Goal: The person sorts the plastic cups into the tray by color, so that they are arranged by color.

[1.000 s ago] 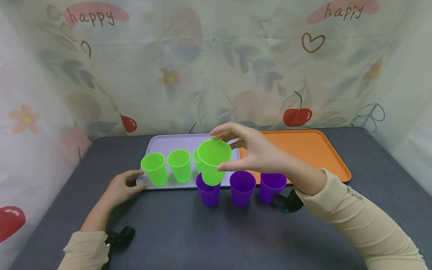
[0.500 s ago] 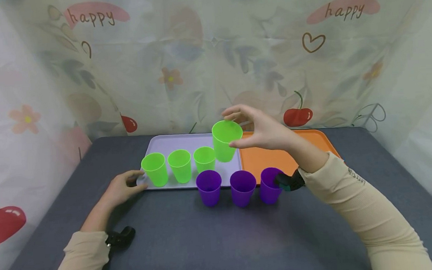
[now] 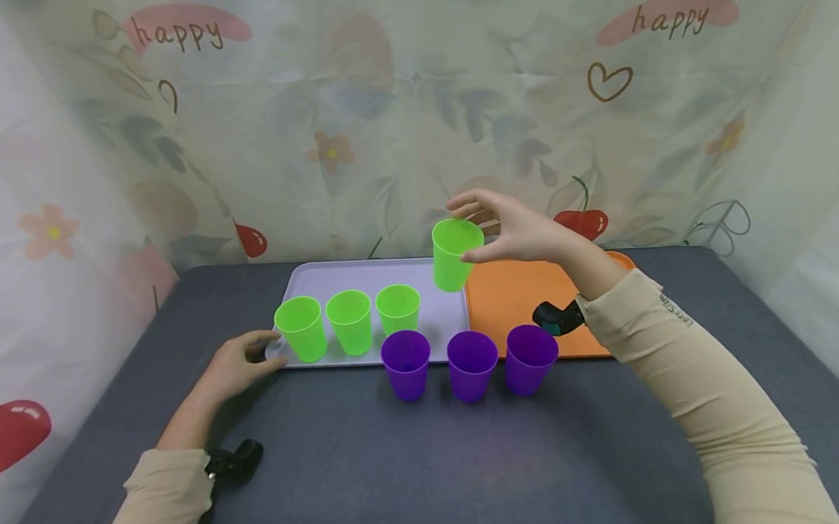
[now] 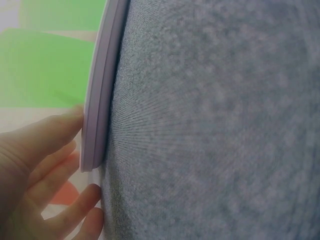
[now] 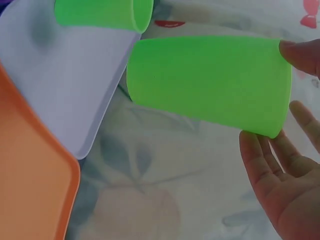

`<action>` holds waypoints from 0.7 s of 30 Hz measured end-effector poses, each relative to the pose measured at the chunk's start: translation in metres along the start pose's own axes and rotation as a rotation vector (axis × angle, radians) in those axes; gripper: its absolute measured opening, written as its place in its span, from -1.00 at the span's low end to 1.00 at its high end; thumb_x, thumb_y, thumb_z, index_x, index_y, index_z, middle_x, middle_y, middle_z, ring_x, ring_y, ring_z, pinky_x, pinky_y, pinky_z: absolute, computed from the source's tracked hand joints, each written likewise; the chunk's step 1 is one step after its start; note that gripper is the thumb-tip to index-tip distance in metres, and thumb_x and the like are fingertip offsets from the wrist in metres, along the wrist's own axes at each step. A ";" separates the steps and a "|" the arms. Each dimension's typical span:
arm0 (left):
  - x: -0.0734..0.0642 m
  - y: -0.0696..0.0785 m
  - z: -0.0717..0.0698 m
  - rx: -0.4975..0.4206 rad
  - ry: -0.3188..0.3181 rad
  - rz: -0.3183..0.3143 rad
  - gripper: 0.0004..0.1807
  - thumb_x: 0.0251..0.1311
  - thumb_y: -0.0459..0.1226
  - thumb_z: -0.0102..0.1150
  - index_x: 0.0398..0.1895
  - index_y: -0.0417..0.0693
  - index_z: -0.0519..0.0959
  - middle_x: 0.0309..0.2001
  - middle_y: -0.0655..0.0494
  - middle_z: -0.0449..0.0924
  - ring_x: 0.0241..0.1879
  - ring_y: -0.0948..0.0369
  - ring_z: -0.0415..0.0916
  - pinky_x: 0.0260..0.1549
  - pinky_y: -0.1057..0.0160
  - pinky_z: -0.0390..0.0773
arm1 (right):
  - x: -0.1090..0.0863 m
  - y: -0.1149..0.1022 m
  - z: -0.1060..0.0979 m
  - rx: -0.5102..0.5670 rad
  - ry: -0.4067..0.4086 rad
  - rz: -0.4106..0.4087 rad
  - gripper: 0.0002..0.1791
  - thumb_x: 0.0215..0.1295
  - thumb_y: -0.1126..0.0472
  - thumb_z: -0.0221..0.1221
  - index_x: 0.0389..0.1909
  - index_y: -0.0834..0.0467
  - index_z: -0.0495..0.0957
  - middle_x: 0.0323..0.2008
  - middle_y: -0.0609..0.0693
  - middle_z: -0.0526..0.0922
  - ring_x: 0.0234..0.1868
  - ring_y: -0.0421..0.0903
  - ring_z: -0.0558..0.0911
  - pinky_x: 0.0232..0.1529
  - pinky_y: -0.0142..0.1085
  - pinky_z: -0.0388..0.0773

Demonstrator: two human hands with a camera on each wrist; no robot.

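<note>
My right hand [image 3: 517,228] grips a lime-green plastic cup [image 3: 451,258] near its rim, thumb on the near side and fingers behind. The cup is upright and raised over the right end of the lilac tray [image 3: 319,278]; in the right wrist view this held cup [image 5: 205,85] spans the space before the fingertips. My left hand [image 3: 237,368] holds the tray's near left corner between thumb and fingers, beside its rim [image 4: 100,95] in the left wrist view. Three more green cups [image 3: 301,333] stand in a row on the tray.
Three purple cups [image 3: 473,371] stand upright on the dark cloth-covered table [image 3: 432,469], along the trays' front edge. An orange tray [image 3: 515,296] adjoins the lilac one on the right, partly behind my right arm. A patterned curtain [image 3: 412,134] hangs behind the table.
My right hand has carried the green cup up, away and rightward, from over the left purple cup to the lilac tray's far right part. The left hand has stayed at the tray corner.
</note>
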State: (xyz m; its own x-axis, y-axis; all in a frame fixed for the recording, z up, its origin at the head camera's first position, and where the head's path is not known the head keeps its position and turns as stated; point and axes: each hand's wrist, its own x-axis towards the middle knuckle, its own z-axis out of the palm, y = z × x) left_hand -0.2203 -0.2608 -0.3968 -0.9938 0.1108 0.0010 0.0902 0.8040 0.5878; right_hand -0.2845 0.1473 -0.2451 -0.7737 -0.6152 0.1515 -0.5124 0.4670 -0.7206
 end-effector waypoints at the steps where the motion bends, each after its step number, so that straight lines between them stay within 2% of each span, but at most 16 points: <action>1: 0.000 0.000 0.000 0.000 0.000 0.000 -0.44 0.13 -0.14 0.23 0.15 -0.27 0.43 0.17 -0.39 0.39 0.14 -0.27 0.39 0.04 -0.18 0.42 | 0.001 0.003 -0.001 -0.004 -0.004 0.005 -0.28 0.04 0.31 0.31 0.25 0.15 0.26 0.24 0.13 0.38 0.24 0.13 0.41 0.28 0.01 0.31; 9: 0.000 0.000 -0.001 0.003 -0.007 -0.014 -0.43 0.14 -0.12 0.23 0.17 -0.25 0.42 0.18 -0.39 0.38 0.14 -0.27 0.38 0.04 -0.18 0.41 | 0.012 0.020 -0.003 -0.021 -0.065 0.045 -0.28 0.04 0.31 0.31 0.26 0.14 0.26 0.24 0.13 0.39 0.23 0.15 0.42 0.26 0.01 0.32; 21: 0.000 0.000 -0.001 -0.002 -0.003 -0.001 -0.43 0.13 -0.13 0.24 0.15 -0.26 0.43 0.17 -0.38 0.40 0.13 -0.26 0.39 0.04 -0.17 0.42 | 0.032 0.045 0.005 -0.061 -0.234 0.059 -0.28 0.05 0.31 0.30 0.26 0.20 0.25 0.22 0.23 0.39 0.22 0.19 0.42 0.22 0.01 0.37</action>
State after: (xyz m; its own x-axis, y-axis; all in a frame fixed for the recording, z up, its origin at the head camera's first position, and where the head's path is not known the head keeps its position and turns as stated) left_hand -0.2203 -0.2612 -0.3959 -0.9937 0.1117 -0.0026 0.0887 0.8030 0.5893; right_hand -0.3306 0.1457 -0.2759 -0.6995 -0.7124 -0.0557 -0.4955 0.5397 -0.6806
